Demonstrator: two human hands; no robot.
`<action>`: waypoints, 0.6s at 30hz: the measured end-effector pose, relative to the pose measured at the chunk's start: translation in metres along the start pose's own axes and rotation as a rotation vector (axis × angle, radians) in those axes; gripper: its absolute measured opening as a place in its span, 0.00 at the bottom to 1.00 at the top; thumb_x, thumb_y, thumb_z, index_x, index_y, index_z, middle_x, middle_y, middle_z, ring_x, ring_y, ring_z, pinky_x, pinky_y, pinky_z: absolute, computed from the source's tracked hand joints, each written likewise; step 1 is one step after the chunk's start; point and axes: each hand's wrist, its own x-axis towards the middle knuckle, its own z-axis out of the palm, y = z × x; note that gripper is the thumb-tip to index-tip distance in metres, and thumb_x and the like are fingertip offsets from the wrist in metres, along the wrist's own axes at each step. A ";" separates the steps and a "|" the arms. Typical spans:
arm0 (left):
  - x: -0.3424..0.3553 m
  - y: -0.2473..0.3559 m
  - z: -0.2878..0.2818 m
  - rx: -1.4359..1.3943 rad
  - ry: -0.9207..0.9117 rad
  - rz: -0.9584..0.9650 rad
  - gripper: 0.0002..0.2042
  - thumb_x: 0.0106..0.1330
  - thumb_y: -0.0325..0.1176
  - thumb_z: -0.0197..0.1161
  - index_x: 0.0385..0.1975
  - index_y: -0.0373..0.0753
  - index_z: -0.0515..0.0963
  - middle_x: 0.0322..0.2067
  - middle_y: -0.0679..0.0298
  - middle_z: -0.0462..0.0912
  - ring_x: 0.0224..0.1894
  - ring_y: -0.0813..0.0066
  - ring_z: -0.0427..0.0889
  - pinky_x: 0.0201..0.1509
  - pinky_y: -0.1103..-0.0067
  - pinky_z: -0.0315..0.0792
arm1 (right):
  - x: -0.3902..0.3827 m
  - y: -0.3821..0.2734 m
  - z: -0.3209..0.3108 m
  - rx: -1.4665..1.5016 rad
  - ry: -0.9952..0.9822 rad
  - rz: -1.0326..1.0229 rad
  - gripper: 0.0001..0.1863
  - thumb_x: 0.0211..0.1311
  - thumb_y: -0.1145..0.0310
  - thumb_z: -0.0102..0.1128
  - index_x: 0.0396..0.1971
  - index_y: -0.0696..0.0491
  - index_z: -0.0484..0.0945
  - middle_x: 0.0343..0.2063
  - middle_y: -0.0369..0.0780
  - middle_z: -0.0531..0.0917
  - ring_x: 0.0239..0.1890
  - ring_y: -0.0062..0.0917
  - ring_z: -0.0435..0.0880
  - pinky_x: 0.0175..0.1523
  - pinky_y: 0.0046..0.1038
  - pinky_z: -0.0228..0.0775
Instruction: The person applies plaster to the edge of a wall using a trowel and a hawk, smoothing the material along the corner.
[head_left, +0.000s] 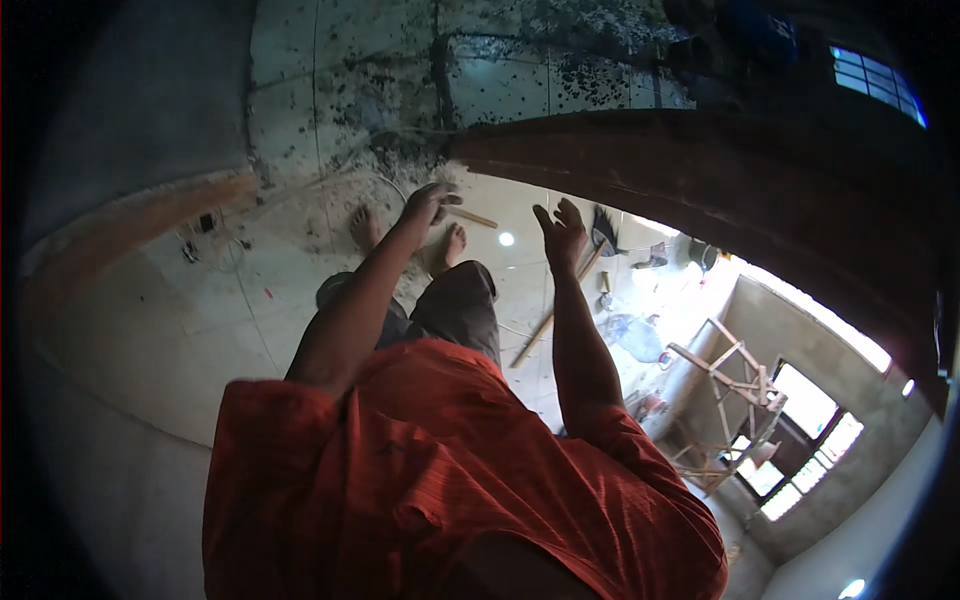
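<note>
Tiled floor, broom perhaps diagonal, handle toward viewer.

Head camera looks steeply down at the tiled floor.

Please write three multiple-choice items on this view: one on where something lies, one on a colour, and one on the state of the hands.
1. Where does the broom lie?
A. on the floor beyond the right hand
B. propped against the wooden frame
C. in the left hand

2. What colour is the person's shirt?
A. blue
B. orange-red
C. white

3. How are the two hands?
A. both clenched round a stick
B. both raised with open, empty grip
C. both resting on the knees

Answers: 1 A, its dark head and long handle lie flat on the pale floor tiles. 2 B, the cloth shows orange-red throughout. 3 B, the left hand and the right one spread their fingers with nothing in them.
</note>
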 end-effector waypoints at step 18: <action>0.114 -0.112 0.200 -1.142 -0.122 0.061 0.10 0.78 0.42 0.51 0.40 0.47 0.76 0.32 0.73 0.80 0.33 0.84 0.75 0.35 0.84 0.66 | 0.057 0.029 0.022 -0.257 0.071 -0.274 0.21 0.52 0.55 0.77 0.35 0.58 0.86 0.37 0.46 0.89 0.42 0.37 0.89 0.49 0.35 0.79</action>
